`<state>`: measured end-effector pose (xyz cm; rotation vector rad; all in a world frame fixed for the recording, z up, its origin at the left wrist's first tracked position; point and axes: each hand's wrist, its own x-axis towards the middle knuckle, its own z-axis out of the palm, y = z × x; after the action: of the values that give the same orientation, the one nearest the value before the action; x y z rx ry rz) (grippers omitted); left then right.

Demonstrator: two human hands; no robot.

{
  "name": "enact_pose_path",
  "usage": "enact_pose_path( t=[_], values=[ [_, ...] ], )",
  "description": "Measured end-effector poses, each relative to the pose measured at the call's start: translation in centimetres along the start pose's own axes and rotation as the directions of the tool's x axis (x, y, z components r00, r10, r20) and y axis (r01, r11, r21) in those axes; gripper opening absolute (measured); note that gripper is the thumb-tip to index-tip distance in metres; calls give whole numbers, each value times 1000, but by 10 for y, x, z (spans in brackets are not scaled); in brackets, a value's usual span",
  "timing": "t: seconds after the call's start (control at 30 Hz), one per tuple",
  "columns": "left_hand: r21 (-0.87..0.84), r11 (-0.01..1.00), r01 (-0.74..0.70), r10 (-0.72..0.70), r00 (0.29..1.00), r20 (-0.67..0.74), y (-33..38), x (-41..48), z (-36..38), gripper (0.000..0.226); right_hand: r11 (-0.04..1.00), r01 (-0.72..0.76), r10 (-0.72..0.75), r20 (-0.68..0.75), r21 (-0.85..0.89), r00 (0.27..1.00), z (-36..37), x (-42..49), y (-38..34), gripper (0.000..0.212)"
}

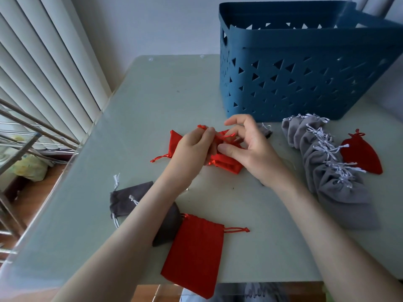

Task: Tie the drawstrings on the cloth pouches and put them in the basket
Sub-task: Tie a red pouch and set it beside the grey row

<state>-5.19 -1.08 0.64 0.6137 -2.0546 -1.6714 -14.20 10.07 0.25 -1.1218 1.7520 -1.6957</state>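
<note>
The red pouch (226, 165) lay on the table (152, 105) before the basket (305, 83), its long axis slanting far-left to near-right. The left hand (194, 149) pinched its cord (227, 135). The right hand (250, 149), half-curled, hooked the cord's loop, thumb on the pouch.

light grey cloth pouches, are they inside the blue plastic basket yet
No, the row of light grey cloth pouches lies on the pale green table in front of the blue plastic basket.

The basket (305, 83) is standing far right on the surface (152, 101). A row of tied pouches (331, 177) is lying before it, along the right. The middle pouch (226, 164) is lying centrally, a near pouch (194, 251) before it at the edge.
</note>
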Motion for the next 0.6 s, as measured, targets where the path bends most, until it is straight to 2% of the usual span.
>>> enact_pose_path(
  t=[0.13, 0.23, 0.3, 0.37, 0.47, 0.53, 0.6],
  values=[
    [-209, 978, -15, 34, 996, 85, 3, 1, -4, 29, 998, -20, 19, 8, 58, 1000, -2, 1, 2, 41],
    [-406, 913, 46, 30, 984, 178, 8, 0, -8, 27, 971, -42, 40, 11, 236, 999, -6, 2, 1, 41],
    [-424, 903, 68, 34, 973, 229, 7, 1, -11, 26, 929, -72, 60, 43, 362, 997, -9, 4, 0, 39],
    [-385, 920, 69, 43, 960, 277, 7, 2, -14, 26, 899, -125, 100, 80, 420, 992, -11, 6, 1, 37],
    [-253, 966, 48, 28, 956, 291, 6, 3, -17, 21, 909, -180, 154, 97, 377, 983, -13, 8, 7, 38],
    [-130, 991, 19, 11, 973, 229, 0, 7, -18, 16, 930, -185, 173, 65, 317, 983, -14, 9, 10, 34],
    [49, 996, -71, 63, 987, 149, -9, 8, -17, 13, 950, -186, 180, 47, 252, 982, -14, 9, 13, 28]
  ],
)
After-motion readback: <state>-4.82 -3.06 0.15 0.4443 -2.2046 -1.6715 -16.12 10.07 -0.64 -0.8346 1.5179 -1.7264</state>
